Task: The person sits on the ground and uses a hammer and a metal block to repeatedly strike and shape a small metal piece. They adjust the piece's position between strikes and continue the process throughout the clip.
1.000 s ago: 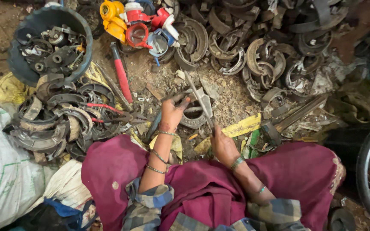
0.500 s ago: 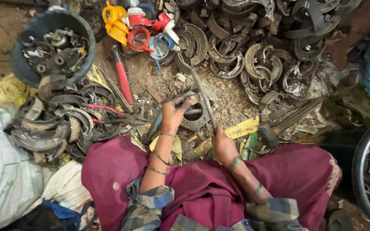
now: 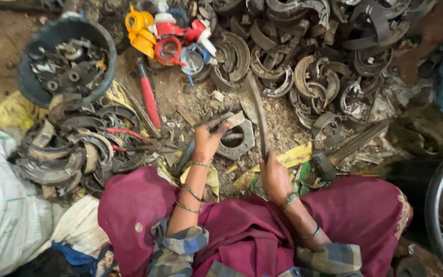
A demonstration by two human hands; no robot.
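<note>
My left hand [image 3: 207, 142] grips a curved metal brake shoe [image 3: 220, 122] and holds it on a square metal block [image 3: 237, 143] on the ground in front of me. My right hand [image 3: 275, 177] is closed around the handle of a long flat metal blade [image 3: 258, 112], raised so that it points away from me over the block. Both wrists wear bangles. My knees, in maroon cloth, frame the work spot.
A dark round tub [image 3: 62, 59] of small metal parts stands at the far left. Piles of worn brake shoes lie at left [image 3: 73, 151] and across the top right [image 3: 314, 77]. A red-handled tool [image 3: 148, 100], coloured plastic pieces [image 3: 170, 36] and a white sack [image 3: 1, 215] lie around.
The blade in my right hand has swung up and further away from me. My left hand has stayed on the brake shoe at the block.
</note>
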